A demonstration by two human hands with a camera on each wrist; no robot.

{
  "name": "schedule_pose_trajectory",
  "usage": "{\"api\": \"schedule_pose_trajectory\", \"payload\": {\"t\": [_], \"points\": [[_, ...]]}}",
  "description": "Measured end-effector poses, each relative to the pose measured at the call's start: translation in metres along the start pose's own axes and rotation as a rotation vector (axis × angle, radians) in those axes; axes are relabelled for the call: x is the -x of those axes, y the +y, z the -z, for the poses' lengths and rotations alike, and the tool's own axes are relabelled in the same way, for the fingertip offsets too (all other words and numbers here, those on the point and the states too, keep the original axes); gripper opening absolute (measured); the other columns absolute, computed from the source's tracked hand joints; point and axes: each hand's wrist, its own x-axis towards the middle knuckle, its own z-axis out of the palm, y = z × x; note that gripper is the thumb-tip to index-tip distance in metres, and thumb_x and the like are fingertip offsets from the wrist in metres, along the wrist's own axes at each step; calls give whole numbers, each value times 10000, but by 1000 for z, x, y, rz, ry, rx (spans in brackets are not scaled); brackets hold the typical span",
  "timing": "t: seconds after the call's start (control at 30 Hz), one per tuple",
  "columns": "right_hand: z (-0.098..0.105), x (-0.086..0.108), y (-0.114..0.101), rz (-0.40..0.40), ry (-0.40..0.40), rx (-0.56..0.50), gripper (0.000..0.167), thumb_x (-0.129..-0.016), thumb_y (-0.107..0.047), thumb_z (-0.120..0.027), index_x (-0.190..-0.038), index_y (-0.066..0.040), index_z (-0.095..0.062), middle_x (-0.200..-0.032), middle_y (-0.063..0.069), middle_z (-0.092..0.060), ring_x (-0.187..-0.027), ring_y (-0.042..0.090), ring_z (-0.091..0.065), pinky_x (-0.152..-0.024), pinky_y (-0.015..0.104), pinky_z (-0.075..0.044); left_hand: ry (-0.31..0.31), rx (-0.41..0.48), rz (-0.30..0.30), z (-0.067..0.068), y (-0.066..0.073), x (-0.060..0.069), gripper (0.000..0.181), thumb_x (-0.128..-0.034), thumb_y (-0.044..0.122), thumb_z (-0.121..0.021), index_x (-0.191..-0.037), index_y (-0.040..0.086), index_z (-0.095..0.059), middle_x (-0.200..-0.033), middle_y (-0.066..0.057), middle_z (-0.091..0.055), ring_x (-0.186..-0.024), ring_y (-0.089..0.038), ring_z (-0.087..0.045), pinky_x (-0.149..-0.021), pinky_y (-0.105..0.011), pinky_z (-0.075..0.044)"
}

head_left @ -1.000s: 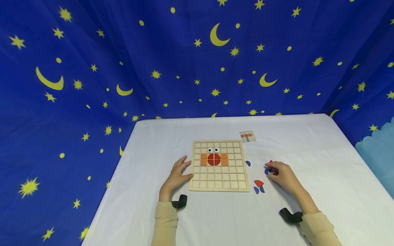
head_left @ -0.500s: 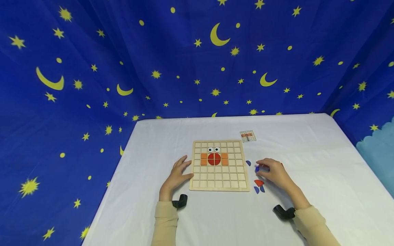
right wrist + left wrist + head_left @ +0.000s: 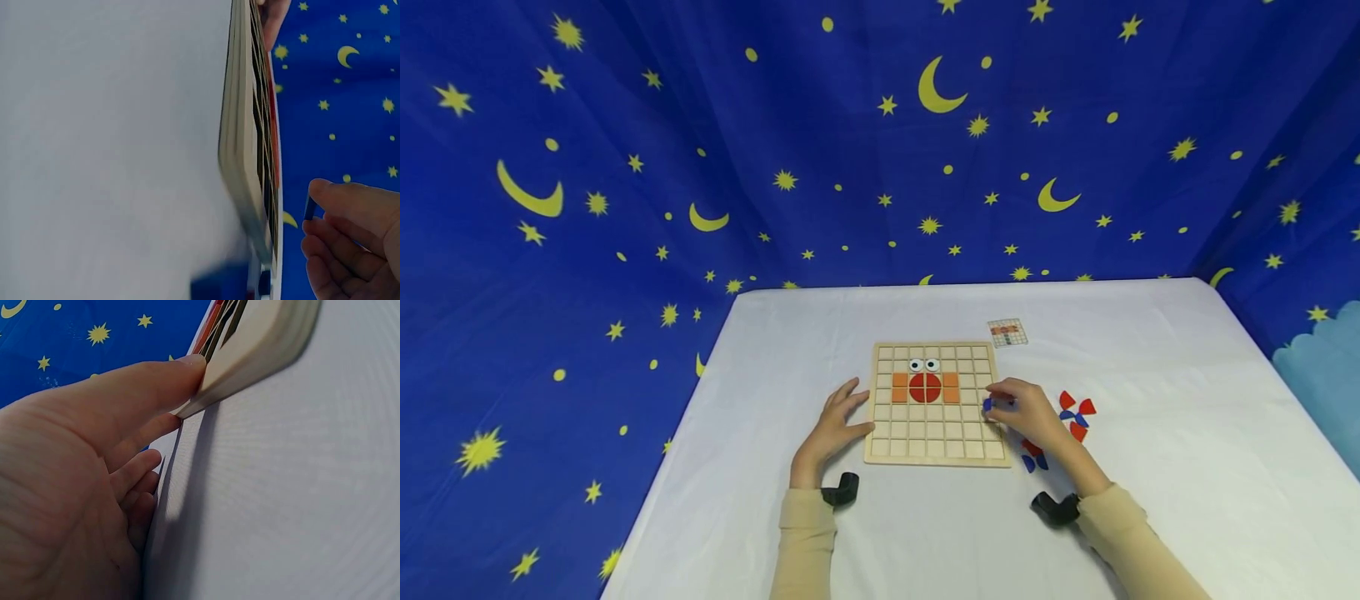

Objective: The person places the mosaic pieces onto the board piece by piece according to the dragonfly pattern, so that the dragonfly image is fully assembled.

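At the left edge of the wooden board (image 3: 933, 431), my left hand (image 3: 832, 431) is resting with its fingers spread and fairly straight, thumb tip touching the frame. The board itself is lying flat on the white tablecloth (image 3: 940, 537). Across its grid, here we're meeting two orange squares (image 3: 899, 387), one above the other, then red quarter pieces (image 3: 917, 381) that are making a full disc, with two eye pieces (image 3: 916, 365) sitting just above it, then two more orange squares (image 3: 951, 387). Off the board's upper right corner, a small printed card (image 3: 1007, 332) is lying. And over the board's right edge, my right hand (image 3: 1028, 414) is pinching a blue piece (image 3: 988, 405) between thumb and fingertips! To the board's lower right, a red piece (image 3: 1032, 448) is peeking out by my wrist, two blue ones (image 3: 1028, 464) lying beside it; farther right of the board, red and blue pieces (image 3: 1078, 432) are sitting in a loose cluster.
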Motion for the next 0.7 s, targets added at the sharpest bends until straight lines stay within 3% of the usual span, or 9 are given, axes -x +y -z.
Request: {"api": "schedule_pose_trajectory", "payload": {"t": [0.43,0.7], "points": [[-37,-25,-29,9,-88,-115,332,-791,-37,-728,-1103,53,-656,-1011,133,-682,-935,276,-675,-813,355,-572,3,-7,24,-1,2,-1,610,-788,175,-744,-1347,65,-526,-1570,-104,-261,-1471,-356,-144,-1163,-601,-161],[-64,-37,-43,61,-126,-59,140,-779,-66,-734,-911,-30,-700,-904,61,-674,-840,165,-622,-766,290,-536,5,14,14,-2,-2,-3,610,-784,175,-749,-1338,47,-531,-1565,-124,-266,-1463,-376,-149,-1157,-615,-156]]}}
